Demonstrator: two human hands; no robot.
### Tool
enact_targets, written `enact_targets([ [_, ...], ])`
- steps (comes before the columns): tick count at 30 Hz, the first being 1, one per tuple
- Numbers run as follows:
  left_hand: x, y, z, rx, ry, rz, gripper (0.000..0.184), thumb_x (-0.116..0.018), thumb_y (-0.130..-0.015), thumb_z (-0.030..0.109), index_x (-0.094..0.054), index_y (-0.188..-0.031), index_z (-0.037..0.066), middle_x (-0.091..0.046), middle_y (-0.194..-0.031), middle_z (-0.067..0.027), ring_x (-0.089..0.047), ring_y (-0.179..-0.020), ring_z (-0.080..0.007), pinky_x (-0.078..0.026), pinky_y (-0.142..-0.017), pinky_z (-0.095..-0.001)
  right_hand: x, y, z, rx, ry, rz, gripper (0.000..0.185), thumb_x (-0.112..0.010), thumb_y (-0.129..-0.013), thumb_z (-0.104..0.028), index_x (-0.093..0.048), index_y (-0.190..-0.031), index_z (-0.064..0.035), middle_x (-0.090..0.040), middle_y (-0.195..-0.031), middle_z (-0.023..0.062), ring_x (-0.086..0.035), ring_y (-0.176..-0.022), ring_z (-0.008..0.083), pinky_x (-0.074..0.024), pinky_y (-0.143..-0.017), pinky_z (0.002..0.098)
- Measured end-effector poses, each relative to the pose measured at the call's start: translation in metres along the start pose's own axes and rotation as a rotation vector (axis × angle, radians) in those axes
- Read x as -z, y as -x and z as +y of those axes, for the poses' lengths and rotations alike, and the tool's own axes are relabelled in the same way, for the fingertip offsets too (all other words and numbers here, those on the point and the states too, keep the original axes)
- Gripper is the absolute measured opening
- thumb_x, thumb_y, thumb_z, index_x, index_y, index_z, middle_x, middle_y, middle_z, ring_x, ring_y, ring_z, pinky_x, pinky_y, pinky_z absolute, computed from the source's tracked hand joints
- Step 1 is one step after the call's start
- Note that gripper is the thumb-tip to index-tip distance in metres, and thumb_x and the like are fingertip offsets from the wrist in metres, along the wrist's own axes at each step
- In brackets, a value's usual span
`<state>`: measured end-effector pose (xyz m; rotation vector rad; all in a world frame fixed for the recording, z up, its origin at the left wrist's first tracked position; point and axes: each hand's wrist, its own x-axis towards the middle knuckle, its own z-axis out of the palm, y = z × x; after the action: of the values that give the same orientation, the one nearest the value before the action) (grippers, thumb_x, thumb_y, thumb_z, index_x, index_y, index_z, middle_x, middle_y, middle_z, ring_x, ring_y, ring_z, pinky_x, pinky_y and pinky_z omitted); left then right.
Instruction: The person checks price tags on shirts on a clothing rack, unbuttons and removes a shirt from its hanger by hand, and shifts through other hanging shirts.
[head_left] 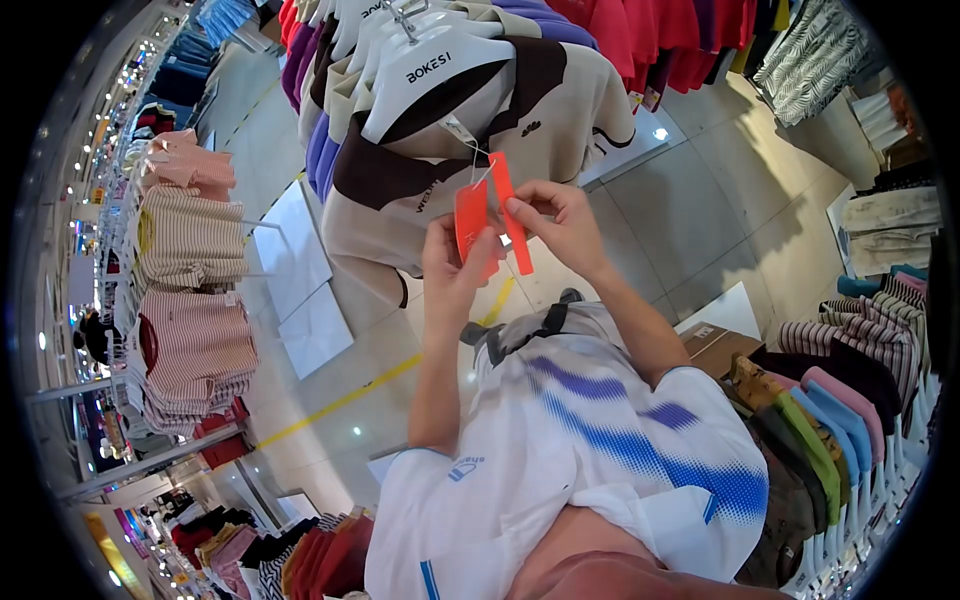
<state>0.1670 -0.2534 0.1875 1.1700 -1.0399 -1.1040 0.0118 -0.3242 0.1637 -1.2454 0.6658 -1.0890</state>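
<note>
A beige shirt with a dark brown collar (pixel 390 235) hangs on a white hanger (pixel 430 75) lettered BOKESI. Red-orange tags dangle on a string from its neck. My left hand (pixel 457 262) pinches the wider red tag (pixel 470 212) between thumb and fingers. Beside it, the fingertips of my right hand (pixel 560 225) hold the narrow red tag (pixel 511 215), which is turned nearly edge-on. Both hands are just in front of the shirt's chest.
More shirts hang behind the beige one, with red garments (pixel 650 35) at the top. Striped shirts (pixel 195 335) hang on the left. Colourful clothes (pixel 820 430) fill a rack at the lower right. White boards (pixel 305 280) lie on the tiled floor (pixel 690 215).
</note>
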Motion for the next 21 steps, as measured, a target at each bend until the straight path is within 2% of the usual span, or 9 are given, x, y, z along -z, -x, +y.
enact_targets([
  [1, 0.002, -0.001, 0.001, 0.001, 0.000, 0.001, 0.029, -0.063, -0.096, 0.012, -0.046, -0.115, -0.002, -0.065, -0.098, -0.0114, -0.064, -0.081, -0.0129, -0.051, -0.065, -0.0248, 0.002, -0.001, -0.001, -0.044, -0.019, -0.010, 0.016, -0.063, -0.096, -0.012, -0.067, -0.097, 0.0035, -0.065, -0.079, -0.0005, -0.058, -0.068, 0.0042, -0.0482, -0.062, 0.0220],
  [3, 0.007, -0.005, 0.003, 0.028, 0.177, -0.073, 0.027, -0.048, -0.104, 0.021, -0.049, -0.118, -0.003, -0.064, -0.099, -0.0159, -0.063, -0.076, -0.0179, -0.053, -0.070, -0.0302, 0.004, -0.001, -0.002, -0.062, -0.052, -0.039, 0.018, -0.063, -0.096, -0.014, -0.067, -0.095, 0.0033, -0.064, -0.078, -0.0009, -0.057, -0.069, 0.0037, -0.0476, -0.062, 0.0215],
  [4, 0.009, -0.005, 0.003, 0.030, 0.179, -0.071, 0.027, -0.048, -0.104, 0.021, -0.049, -0.118, -0.003, -0.064, -0.099, -0.0159, -0.063, -0.076, -0.0179, -0.053, -0.070, -0.0302, 0.006, -0.001, -0.003, -0.076, -0.085, -0.067, 0.019, -0.063, -0.097, -0.015, -0.066, -0.094, 0.0032, -0.063, -0.078, -0.0014, -0.057, -0.069, 0.0031, -0.0470, -0.063, 0.0211],
  [6, 0.011, -0.007, 0.005, 0.096, 0.336, -0.137, 0.042, -0.037, -0.107, 0.036, -0.051, -0.120, -0.001, -0.064, -0.097, -0.0162, -0.061, -0.071, -0.0200, -0.051, -0.066, -0.0317, 0.008, -0.002, -0.005, -0.086, -0.103, -0.077, 0.020, -0.063, -0.097, -0.017, -0.065, -0.090, 0.0019, -0.061, -0.076, -0.0023, -0.055, -0.068, 0.0022, -0.0449, -0.061, 0.0205],
  [9, 0.008, -0.005, 0.008, 0.176, 0.525, -0.161, 0.054, -0.029, -0.108, 0.043, -0.054, -0.116, -0.004, -0.065, -0.096, -0.0152, -0.060, -0.070, -0.0196, -0.047, -0.061, -0.0300, 0.009, -0.003, -0.006, -0.093, -0.130, -0.087, 0.022, -0.062, -0.097, -0.019, -0.061, -0.084, -0.0008, -0.057, -0.073, -0.0042, -0.050, -0.066, 0.0007, -0.0404, -0.059, 0.0197],
  [13, 0.010, -0.007, 0.001, 0.208, 0.576, -0.187, 0.059, -0.025, -0.108, 0.045, -0.054, -0.119, -0.005, -0.065, -0.096, -0.0155, -0.059, -0.069, -0.0211, -0.046, -0.062, -0.0317, 0.006, -0.002, -0.012, -0.110, -0.148, -0.100, 0.025, -0.062, -0.098, -0.020, -0.055, -0.079, -0.0050, -0.051, -0.071, -0.0055, -0.042, -0.065, 0.0015, -0.0335, -0.059, 0.0206],
  [17, 0.007, -0.008, 0.001, 0.195, 0.594, -0.207, 0.057, -0.026, -0.108, 0.044, -0.054, -0.119, -0.004, -0.064, -0.096, -0.0153, -0.058, -0.069, -0.0210, -0.045, -0.061, -0.0314, 0.006, -0.002, -0.008, -0.085, -0.144, -0.102, 0.024, -0.061, -0.098, -0.020, -0.054, -0.080, -0.0051, -0.051, -0.072, -0.0055, -0.041, -0.067, 0.0013, -0.0331, -0.059, 0.0204],
  [19, 0.006, -0.009, 0.001, 0.194, 0.594, -0.204, 0.058, -0.026, -0.107, 0.045, -0.054, -0.119, -0.003, -0.064, -0.097, -0.0151, -0.058, -0.069, -0.0209, -0.045, -0.061, -0.0312, 0.004, -0.004, -0.010, -0.038, -0.222, -0.096, 0.022, -0.061, -0.098, -0.019, -0.057, -0.083, -0.0032, -0.055, -0.074, -0.0051, -0.046, -0.065, 0.0002, -0.0369, -0.057, 0.0190],
  [21, 0.007, -0.011, -0.002, 0.203, 0.563, -0.200, 0.054, -0.031, -0.107, 0.045, -0.054, -0.120, -0.002, -0.064, -0.099, -0.0140, -0.060, -0.071, -0.0213, -0.048, -0.064, -0.0321, -0.002, -0.005, -0.012, -0.057, -0.230, -0.079, 0.022, -0.061, -0.098, -0.019, -0.057, -0.083, -0.0036, -0.055, -0.075, -0.0048, -0.046, -0.065, 0.0002, -0.0373, -0.058, 0.0189],
])
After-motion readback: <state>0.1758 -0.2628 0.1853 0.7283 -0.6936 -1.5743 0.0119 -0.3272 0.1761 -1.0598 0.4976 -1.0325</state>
